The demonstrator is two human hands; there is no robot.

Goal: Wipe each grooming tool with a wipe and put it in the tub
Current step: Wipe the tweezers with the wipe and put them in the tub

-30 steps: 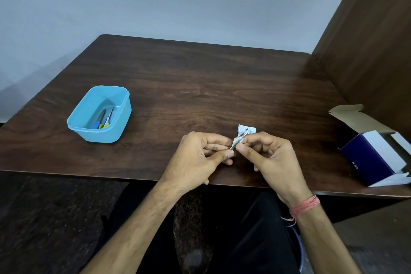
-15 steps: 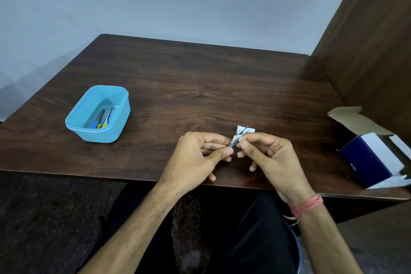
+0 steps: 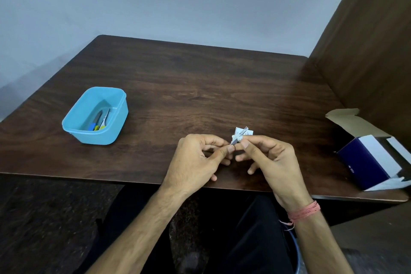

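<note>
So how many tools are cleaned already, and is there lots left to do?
At least two tools already lie in the blue tub; the exact count is hard to tell. Right now the left hand pinches a thin metal tool while the right hand rubs a white wipe along it. It still has to go in the tub. No other loose tools show on the table.

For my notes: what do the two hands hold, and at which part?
Left hand pinches the thin metal grooming tool at its near end; right hand pinches the small white wipe around its far part.
</note>
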